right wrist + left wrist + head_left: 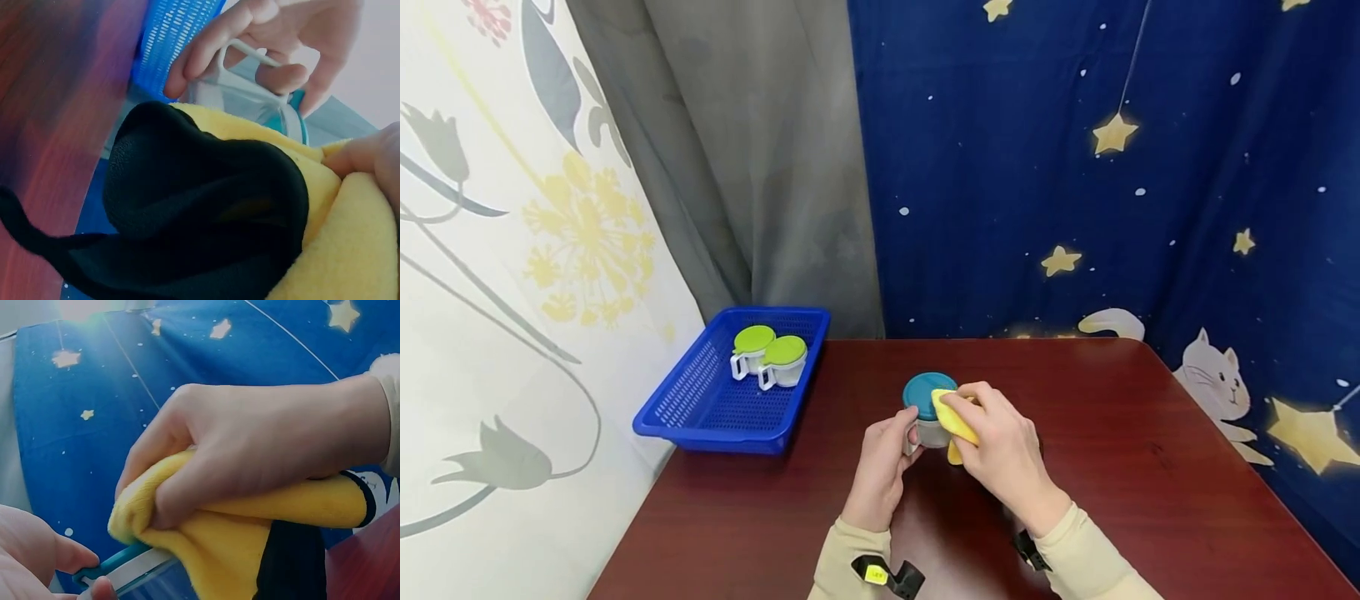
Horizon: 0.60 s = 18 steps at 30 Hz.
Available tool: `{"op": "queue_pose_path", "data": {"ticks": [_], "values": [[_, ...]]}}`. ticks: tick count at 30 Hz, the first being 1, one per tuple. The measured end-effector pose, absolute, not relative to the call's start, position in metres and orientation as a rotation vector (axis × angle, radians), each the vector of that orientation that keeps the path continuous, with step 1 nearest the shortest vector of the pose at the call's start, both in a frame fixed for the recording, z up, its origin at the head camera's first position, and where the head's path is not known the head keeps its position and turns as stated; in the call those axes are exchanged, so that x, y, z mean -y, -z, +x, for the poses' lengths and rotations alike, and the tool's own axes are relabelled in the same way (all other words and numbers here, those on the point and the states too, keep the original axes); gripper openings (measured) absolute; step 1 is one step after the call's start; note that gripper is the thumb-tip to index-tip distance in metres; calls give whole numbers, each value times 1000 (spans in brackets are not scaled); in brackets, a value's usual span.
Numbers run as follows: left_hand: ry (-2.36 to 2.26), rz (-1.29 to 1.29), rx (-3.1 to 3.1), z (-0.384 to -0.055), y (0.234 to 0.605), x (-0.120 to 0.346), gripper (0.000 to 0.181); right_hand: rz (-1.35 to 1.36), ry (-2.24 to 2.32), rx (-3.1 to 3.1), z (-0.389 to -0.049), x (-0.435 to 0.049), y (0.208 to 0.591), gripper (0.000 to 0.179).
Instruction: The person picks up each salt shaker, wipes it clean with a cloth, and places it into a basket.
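Note:
A clear jar (934, 434) with a teal lid (922, 392) and a pale handle (232, 56) is held just above the table. My left hand (882, 468) grips it by the handle side, thumb at the lid's edge. My right hand (1006, 442) pinches a yellow cloth (953, 418) with a black side and presses it on the lid's right part. In the left wrist view the cloth (212, 528) folds over the lid's rim. The cloth's black side (200, 175) fills much of the right wrist view and hides the jar's lower part.
A blue plastic basket (711, 439) stands at the table's left side. Inside it are two jars with green lids (785, 351) and white handles. The dark red table (1120, 467) reaches back to a grey curtain (790, 167) and a blue starry curtain (1000, 192).

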<state>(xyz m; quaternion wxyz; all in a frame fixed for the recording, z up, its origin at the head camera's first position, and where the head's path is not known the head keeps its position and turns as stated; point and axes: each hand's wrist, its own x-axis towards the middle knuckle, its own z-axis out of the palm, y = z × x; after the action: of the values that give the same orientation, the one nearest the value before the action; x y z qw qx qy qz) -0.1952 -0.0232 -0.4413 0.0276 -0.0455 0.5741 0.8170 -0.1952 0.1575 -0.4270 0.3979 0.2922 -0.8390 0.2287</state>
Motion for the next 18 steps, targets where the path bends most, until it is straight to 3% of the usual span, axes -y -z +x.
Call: {"op": "queue_pose_path", "data": {"ticks": [18], "values": [[-2441, -131, -1955, -190, 442, 26, 41, 721, -436, 2222, -197, -157, 415, 38]]}}
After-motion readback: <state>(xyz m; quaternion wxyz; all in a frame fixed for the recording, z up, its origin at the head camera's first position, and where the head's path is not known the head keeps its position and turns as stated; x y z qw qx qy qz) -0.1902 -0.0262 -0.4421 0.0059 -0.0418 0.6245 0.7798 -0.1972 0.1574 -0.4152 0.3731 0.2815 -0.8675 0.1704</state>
